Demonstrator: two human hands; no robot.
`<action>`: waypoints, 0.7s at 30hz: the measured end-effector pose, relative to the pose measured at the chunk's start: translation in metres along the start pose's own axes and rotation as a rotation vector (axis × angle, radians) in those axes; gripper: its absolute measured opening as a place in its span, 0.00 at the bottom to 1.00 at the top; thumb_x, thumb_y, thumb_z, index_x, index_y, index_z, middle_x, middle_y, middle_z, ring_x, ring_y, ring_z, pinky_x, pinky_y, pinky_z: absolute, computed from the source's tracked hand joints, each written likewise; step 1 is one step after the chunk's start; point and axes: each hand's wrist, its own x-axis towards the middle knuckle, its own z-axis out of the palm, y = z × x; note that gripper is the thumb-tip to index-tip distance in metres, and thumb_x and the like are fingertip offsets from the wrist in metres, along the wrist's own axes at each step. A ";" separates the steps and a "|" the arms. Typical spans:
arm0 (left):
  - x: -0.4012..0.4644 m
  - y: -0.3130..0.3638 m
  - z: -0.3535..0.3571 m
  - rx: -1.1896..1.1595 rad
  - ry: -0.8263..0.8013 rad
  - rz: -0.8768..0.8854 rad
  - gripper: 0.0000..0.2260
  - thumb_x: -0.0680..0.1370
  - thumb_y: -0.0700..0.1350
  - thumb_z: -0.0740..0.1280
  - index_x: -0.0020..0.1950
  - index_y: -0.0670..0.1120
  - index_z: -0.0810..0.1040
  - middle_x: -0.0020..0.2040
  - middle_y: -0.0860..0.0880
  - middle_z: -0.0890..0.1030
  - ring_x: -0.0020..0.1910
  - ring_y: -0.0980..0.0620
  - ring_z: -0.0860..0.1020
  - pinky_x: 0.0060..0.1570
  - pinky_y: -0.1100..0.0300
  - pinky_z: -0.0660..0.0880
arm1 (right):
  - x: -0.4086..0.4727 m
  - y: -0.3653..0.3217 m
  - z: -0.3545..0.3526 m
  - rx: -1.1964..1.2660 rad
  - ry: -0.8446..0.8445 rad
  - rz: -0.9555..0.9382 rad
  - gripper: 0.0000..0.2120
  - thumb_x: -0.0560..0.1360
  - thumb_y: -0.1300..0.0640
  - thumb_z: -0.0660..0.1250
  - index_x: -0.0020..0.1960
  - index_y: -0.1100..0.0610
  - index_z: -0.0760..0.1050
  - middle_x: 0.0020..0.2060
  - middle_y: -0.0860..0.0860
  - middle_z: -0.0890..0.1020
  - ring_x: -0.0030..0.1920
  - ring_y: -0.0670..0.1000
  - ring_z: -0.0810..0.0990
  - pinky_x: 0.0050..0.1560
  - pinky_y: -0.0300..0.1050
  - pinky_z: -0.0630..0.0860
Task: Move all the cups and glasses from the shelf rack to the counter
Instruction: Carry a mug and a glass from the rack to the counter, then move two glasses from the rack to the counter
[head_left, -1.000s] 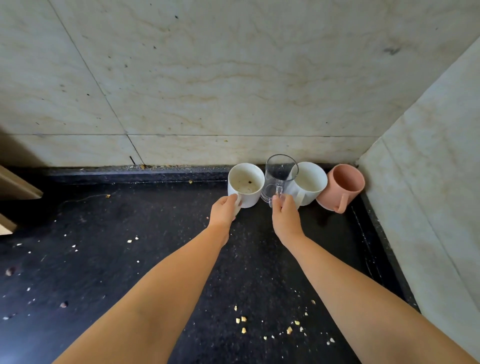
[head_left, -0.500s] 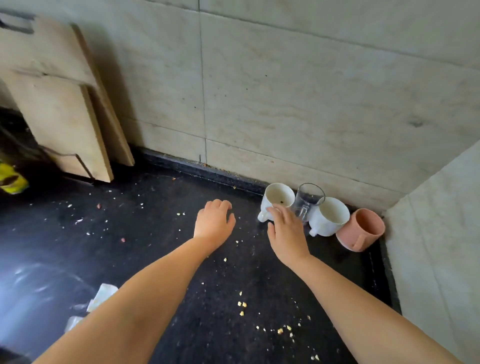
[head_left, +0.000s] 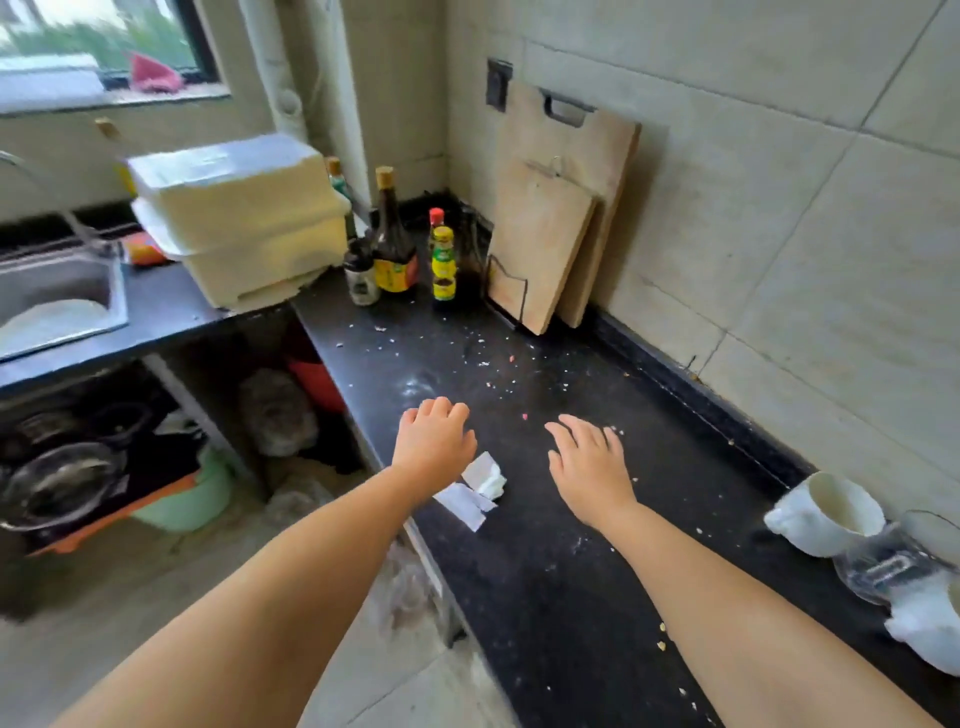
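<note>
Black, crumb-speckled stone makes up the desk (head_left: 545, 545), and on it at the far right, well right of the right hand's fingers (head_left: 582, 431), stand three vessels in a row along the wall: one white cup (head_left: 826, 514), one clear glass (head_left: 883, 564) touching it, and a second white cup (head_left: 930, 631) cut off by the frame edge. Two hands show: the left hand (head_left: 434, 441) hovers over the desk's front edge with its fingers loosely curled and holding nothing, and the right hand (head_left: 589, 467) is spread flat and empty above the desk. One crumpled white paper scrap (head_left: 480, 491) lies between the wrists. Beyond the fingers stand about four bottles (head_left: 395, 239) and two wooden cutting boards (head_left: 556, 228) leaning on the tiled wall. Left of the left fingers the desk drops away to the floor, with one white box (head_left: 239, 213) and one sink (head_left: 57, 296) further off. Wide bare desk lies between the fingers and the boards. Half a second ago the right fingers were at the cups and the pink cup was in view; now both hands are drawn back and the view has swung left.
</note>
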 end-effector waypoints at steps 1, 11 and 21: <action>-0.015 -0.024 -0.008 0.019 0.020 -0.043 0.17 0.80 0.50 0.56 0.67 0.47 0.71 0.63 0.48 0.74 0.66 0.46 0.70 0.64 0.53 0.65 | 0.007 -0.025 0.001 0.016 0.007 -0.056 0.20 0.81 0.53 0.54 0.73 0.53 0.64 0.73 0.51 0.66 0.74 0.52 0.63 0.75 0.57 0.55; -0.191 -0.221 -0.071 0.003 0.201 -0.458 0.16 0.79 0.52 0.58 0.63 0.46 0.74 0.60 0.46 0.76 0.63 0.44 0.72 0.61 0.51 0.67 | -0.006 -0.275 0.011 0.044 0.078 -0.459 0.19 0.75 0.52 0.54 0.58 0.56 0.78 0.57 0.53 0.81 0.58 0.56 0.81 0.61 0.62 0.73; -0.386 -0.391 -0.120 0.052 0.239 -0.779 0.17 0.79 0.52 0.58 0.64 0.47 0.74 0.61 0.46 0.76 0.63 0.45 0.72 0.61 0.51 0.69 | -0.086 -0.532 0.021 0.165 -0.004 -0.816 0.17 0.77 0.54 0.58 0.63 0.57 0.76 0.63 0.54 0.78 0.64 0.56 0.76 0.69 0.63 0.63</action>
